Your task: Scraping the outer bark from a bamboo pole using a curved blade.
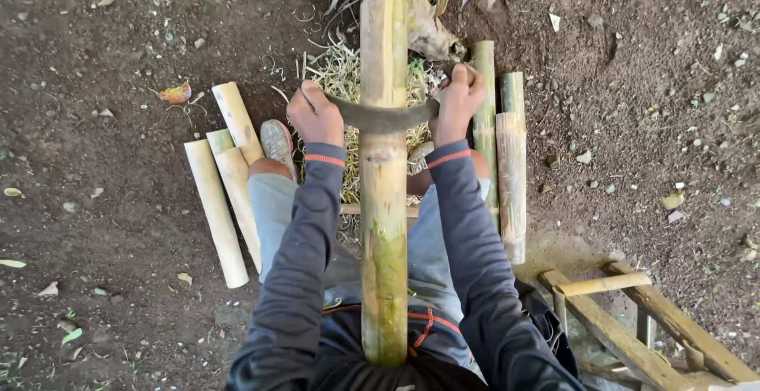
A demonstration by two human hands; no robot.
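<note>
We hold the curved blade (383,115) across the long bamboo pole (384,201), our left hand (315,114) and right hand (454,103) each with fingers closed tightly around 1 end of it, and the pole runs between our fingers from our body out to the ground. We judge the scraping is partly done: the pole is still green and yellow, pale shavings (342,78) lie just beyond our fingers, and cut bamboo pieces (226,177) rest outside both hands.
</note>
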